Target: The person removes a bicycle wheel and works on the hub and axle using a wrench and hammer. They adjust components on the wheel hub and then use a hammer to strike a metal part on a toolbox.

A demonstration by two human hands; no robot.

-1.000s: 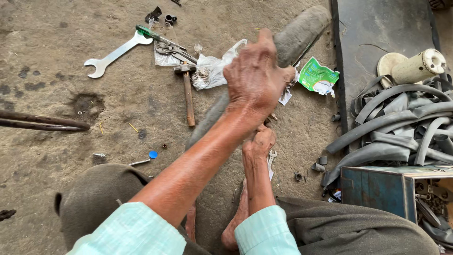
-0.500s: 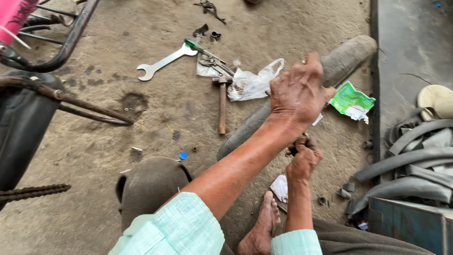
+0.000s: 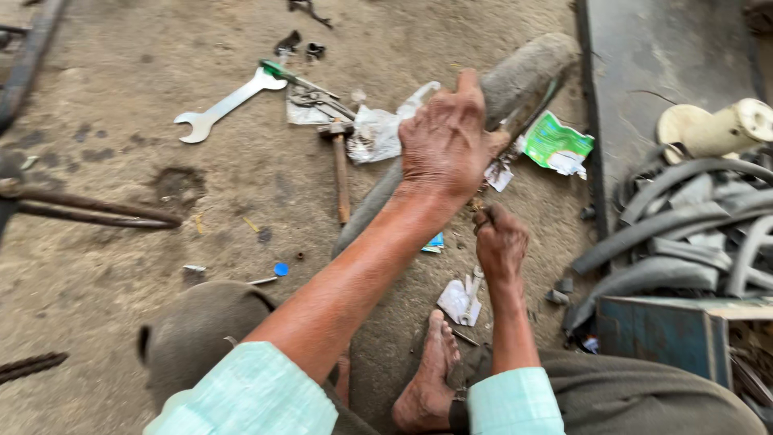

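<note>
1. Head view: my left hand (image 3: 447, 141) lies palm down on a grey rubber tube (image 3: 483, 121), fingers bent over it and pressing it to the floor (image 3: 121, 234). The tube's long axis runs on a slant, from its thick rounded end at the upper right, near a dark slab (image 3: 644, 72), down to the lower left, towards my knee.
2. My right hand (image 3: 499, 242) is clenched just below the left one, close beside the tube; something small and dark sits in the fist, but I cannot tell what it is.
3. A green and white packet (image 3: 555, 145), flat and crumpled, lies just right of the tube. A torn white wrapper (image 3: 460, 300) lies near my bare foot (image 3: 427, 379), and a crumpled white plastic bag (image 3: 378, 129) sits left of my left hand.
4. Left of the bag lie a hammer (image 3: 340, 165) with its handle pointing towards me, pliers (image 3: 314, 98) and a silver spanner (image 3: 221, 109).
5. At the right stands a blue metal box (image 3: 652, 330); what is in it is blurred. Behind it is a heap of grey rubber strips (image 3: 692, 225).
</note>
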